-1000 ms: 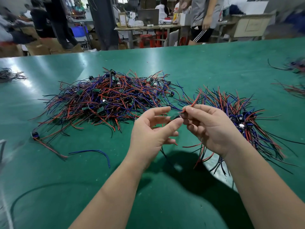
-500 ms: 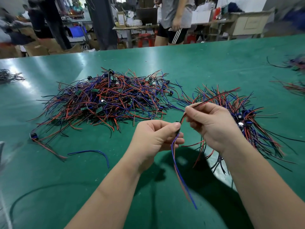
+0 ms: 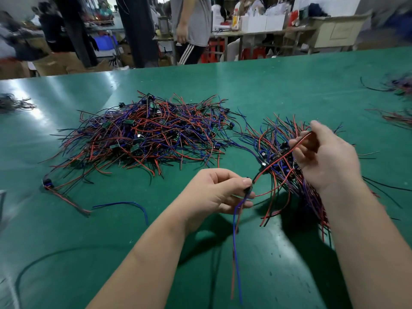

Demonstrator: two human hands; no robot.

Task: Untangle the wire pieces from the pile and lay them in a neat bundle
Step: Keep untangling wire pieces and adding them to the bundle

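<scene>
Your green table [image 3: 200,275] gleams beneath you, a loose blue wire [image 3: 124,204] lying at left. Your left grip [image 3: 214,192] pinches the black connector of one wire piece [image 3: 276,160], its red and blue tails hanging below. Your right grip [image 3: 327,157] pinches the piece's red-black end above the bundle [image 3: 267,139] at right. Beyond, mid-table, sits the tangled red, blue and black pile [image 3: 145,134]. Farther off, a person [image 3: 191,25] stands among cluttered benches [image 3: 263,33].

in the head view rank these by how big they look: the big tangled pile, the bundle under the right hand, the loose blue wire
1. tangled pile
2. bundle, partly hidden by the right hand
3. loose blue wire
</scene>
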